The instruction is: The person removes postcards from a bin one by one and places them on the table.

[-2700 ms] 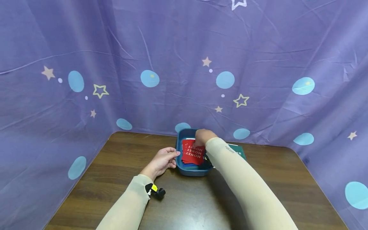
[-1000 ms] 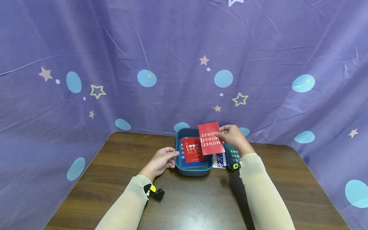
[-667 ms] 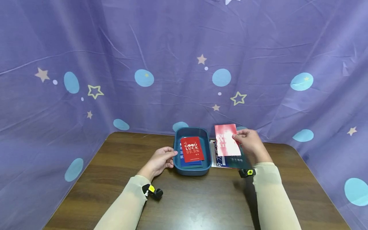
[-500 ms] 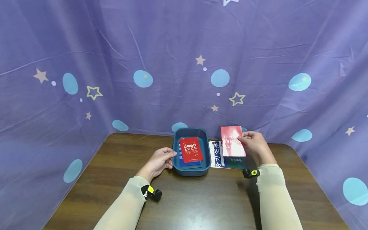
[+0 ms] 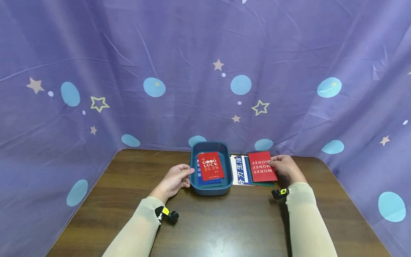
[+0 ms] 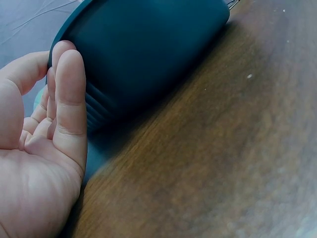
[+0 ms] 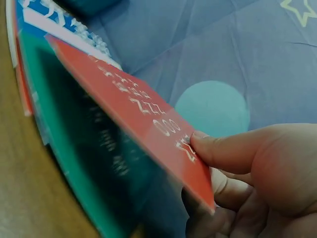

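My left hand (image 5: 172, 180) pinches the left rim of a dark teal plastic bin (image 5: 212, 191), thumb over the edge and fingers along the outer wall (image 6: 148, 54). Inside lies a red GOOD LUCK card (image 5: 210, 166) on top of a blue card (image 5: 210, 182). To the right of the bin, my right hand (image 5: 287, 167) pinches the right edge of a red MONEY card (image 5: 262, 166) between thumb and fingers. In the right wrist view this card is tilted over a green card (image 7: 64, 134), its held edge raised and its far edge down close to the cards below.
Overlapping white and blue cards (image 5: 240, 170) with large characters lie on the wooden table (image 5: 205, 221) against the bin's right side. A purple curtain (image 5: 179, 89) with stars and dots hangs close behind the table's back edge.
My right hand has taken the red MONEY card out of the bin, carried it right and lowered it over the cards there. The GOOD LUCK card is now uncovered. My left hand stays at the rim.
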Motion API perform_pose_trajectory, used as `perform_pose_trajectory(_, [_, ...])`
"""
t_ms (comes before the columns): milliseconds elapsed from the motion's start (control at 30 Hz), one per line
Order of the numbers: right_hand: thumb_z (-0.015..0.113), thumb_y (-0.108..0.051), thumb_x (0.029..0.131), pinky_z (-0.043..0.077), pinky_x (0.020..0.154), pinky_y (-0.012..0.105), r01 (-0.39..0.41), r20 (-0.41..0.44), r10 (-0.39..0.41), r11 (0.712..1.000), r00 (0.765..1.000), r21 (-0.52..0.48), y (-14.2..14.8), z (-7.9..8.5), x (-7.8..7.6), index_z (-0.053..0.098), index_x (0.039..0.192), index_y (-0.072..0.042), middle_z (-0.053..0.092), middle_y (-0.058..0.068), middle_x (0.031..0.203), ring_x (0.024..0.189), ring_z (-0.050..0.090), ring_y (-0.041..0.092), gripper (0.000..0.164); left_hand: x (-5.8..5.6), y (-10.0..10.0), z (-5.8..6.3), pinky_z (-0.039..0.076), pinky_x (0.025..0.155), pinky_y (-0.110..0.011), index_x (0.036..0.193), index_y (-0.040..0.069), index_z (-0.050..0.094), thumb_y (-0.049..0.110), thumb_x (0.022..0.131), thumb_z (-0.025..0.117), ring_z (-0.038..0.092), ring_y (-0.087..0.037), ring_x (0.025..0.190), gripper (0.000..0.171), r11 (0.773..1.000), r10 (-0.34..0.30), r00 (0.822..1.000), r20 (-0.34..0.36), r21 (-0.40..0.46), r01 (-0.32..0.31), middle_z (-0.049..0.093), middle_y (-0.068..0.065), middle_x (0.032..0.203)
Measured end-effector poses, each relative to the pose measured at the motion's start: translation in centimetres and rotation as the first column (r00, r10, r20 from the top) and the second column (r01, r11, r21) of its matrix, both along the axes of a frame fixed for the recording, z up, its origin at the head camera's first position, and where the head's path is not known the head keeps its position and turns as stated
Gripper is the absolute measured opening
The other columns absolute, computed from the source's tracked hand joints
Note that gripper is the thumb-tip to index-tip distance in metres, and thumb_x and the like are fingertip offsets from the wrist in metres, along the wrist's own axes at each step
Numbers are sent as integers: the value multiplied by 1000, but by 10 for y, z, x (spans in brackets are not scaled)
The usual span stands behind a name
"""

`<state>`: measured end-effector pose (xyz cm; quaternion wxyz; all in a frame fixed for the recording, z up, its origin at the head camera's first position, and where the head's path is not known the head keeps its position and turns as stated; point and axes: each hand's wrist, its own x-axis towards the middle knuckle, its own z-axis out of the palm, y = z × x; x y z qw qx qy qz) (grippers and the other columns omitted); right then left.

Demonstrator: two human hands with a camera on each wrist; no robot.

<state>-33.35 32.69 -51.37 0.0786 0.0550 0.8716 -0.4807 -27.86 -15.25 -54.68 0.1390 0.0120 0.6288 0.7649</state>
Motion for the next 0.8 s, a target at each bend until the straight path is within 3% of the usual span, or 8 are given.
perform_pose_trajectory(267, [76,-17,108,53,66,29,18,-36,-13,990,999,140,-4,-9,-8,74,118,6,71,4,88,79,62,16,26,-2,-2,-1,60,54,-20,101,13,65,13,109,73,63,-8,56,11,1000,7,1000,5,3,-7,66,3,73])
perform_pose_trajectory(533, [84,-24,102,50,70,30,10,-105,26,941,994,338,-8,-8,-6,76,97,-2,72,3,79,79,65,19,24,-1,-2,0,60,54,-21,102,12,65,13,111,71,63,-8,56,11,1000,-1,1000,15,7,0,67,3,73])
perform_pose_trajectory(800, [84,-29,101,57,86,46,29,-80,7,894,997,447,-15,-5,-1,78,100,-3,77,13,99,94,67,31,26,-2,-1,1,60,54,-21,103,11,64,13,112,71,62,-8,55,11,1000,-4,1000,20,1,4,66,2,73])
